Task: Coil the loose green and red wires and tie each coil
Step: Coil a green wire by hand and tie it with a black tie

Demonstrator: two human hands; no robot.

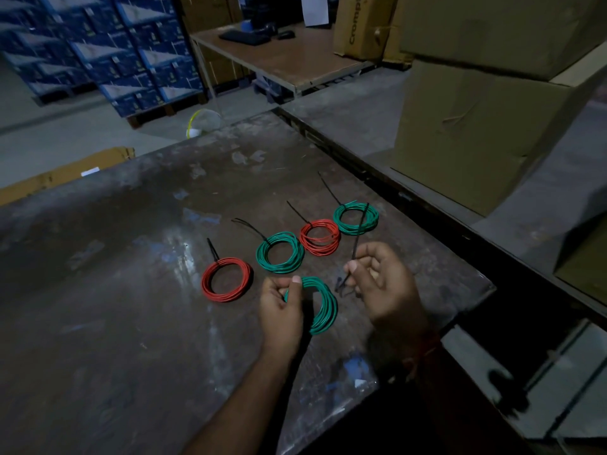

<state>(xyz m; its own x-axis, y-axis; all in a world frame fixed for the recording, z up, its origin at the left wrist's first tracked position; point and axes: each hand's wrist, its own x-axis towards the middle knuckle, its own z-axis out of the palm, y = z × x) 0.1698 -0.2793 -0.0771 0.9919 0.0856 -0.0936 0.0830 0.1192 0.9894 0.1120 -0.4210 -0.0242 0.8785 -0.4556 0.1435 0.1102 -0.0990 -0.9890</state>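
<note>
Scuffed table (131,290): left hand (282,310) grips green coil (323,305); right hand (381,284) pinches black tie (359,231).

Only one piece of writing can be made out. On the side of the brown cardboard carton (356,26) standing far right on the far wooden table (295,57), dark letters run vertically and read "Cromp", with the rest of the word cut off by the top edge of the view. The stacked blue boxes (108,47) at the far left carry white printed panels and small marks, but these are too blurred to read. A white sheet (315,9) at the far centre shows no legible text.
</note>
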